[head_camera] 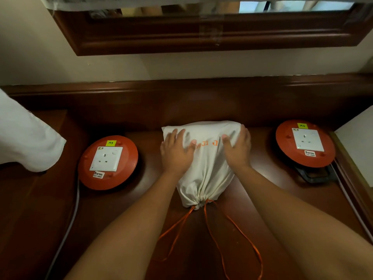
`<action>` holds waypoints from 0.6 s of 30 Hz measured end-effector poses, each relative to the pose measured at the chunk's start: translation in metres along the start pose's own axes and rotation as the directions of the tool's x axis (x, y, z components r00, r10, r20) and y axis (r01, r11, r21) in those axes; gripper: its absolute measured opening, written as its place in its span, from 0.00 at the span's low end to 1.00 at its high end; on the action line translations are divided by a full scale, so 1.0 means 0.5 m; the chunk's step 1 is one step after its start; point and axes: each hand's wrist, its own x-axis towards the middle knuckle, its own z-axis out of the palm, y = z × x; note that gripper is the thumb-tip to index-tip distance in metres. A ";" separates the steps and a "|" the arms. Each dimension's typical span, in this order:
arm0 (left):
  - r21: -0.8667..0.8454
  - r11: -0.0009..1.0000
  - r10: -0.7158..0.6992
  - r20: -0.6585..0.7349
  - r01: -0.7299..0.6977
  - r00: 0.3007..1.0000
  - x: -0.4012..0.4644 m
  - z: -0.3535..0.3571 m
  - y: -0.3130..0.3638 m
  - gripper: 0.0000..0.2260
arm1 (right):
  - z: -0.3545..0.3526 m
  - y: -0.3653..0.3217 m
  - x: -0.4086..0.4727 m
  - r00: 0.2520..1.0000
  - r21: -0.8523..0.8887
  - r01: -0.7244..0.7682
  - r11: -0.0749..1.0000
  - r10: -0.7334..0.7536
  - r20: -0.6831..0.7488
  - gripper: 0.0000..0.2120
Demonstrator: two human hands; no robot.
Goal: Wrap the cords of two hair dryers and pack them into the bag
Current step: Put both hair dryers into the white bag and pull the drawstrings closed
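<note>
Orange drawstrings [212,235] trail loose toward the near edge of the dark wooden desk [262,199], coming out of the cinched neck of a white cloth bag [205,174]. So the bag is already pulled closed and lying flat in the middle of the desk, neck pointing near, bulging at the far end. No hair dryers or cords visible anywhere, so my guess is both are already inside, though you can't actually see through the fabric.

Both hands are on the far half of the bag. Left hand [176,152] lies flat with fingers spread, pressing down, not grabbing anything. Right hand [237,148] does the same on the right side, fingers draped over the bag's far corner, more a flat press than a grasp.

Either side sits an orange cable reel with a socket, one on the left [108,162] and one on the right [305,143], both with nothing plugged in.

Looks basically finished to me, maybe just patting it into shape or tying the strings.
</note>
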 end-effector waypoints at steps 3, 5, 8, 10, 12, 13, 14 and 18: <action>0.124 0.986 0.093 0.137 -0.110 0.986 -0.007 0.007 -0.003 0.31 | 0.004 -0.011 -0.005 0.984 -0.021 0.061 0.998 -0.057 0.167 0.31; 0.149 0.982 0.084 0.190 -0.114 0.978 -0.009 0.008 -0.010 0.31 | 0.005 -0.016 -0.003 0.972 -0.050 0.034 0.998 -0.021 0.233 0.30; 0.147 0.984 0.071 0.221 -0.105 0.973 -0.011 0.010 -0.018 0.30 | 0.006 -0.022 -0.001 0.961 -0.097 0.011 0.995 0.017 0.275 0.30; 0.158 0.983 0.049 0.254 -0.092 0.966 -0.007 0.008 -0.015 0.30 | 0.004 -0.024 0.000 0.954 -0.140 0.004 0.990 0.038 0.298 0.30; 0.153 0.985 0.033 0.290 -0.080 0.956 -0.005 0.004 -0.006 0.30 | -0.002 -0.027 0.000 0.949 -0.160 -0.016 0.987 0.065 0.308 0.31; 0.143 0.987 0.030 0.299 -0.076 0.954 -0.004 -0.001 -0.001 0.30 | -0.007 -0.030 -0.002 0.949 -0.166 -0.022 0.986 0.073 0.308 0.31; 0.128 0.989 0.027 0.300 -0.068 0.954 -0.003 -0.008 0.004 0.29 | -0.012 -0.033 -0.006 0.949 -0.171 -0.023 0.985 0.075 0.305 0.31; 0.085 0.996 -0.022 0.258 0.000 0.966 -0.026 -0.057 0.013 0.28 | -0.041 -0.052 -0.050 0.962 -0.187 -0.014 0.982 0.065 0.266 0.32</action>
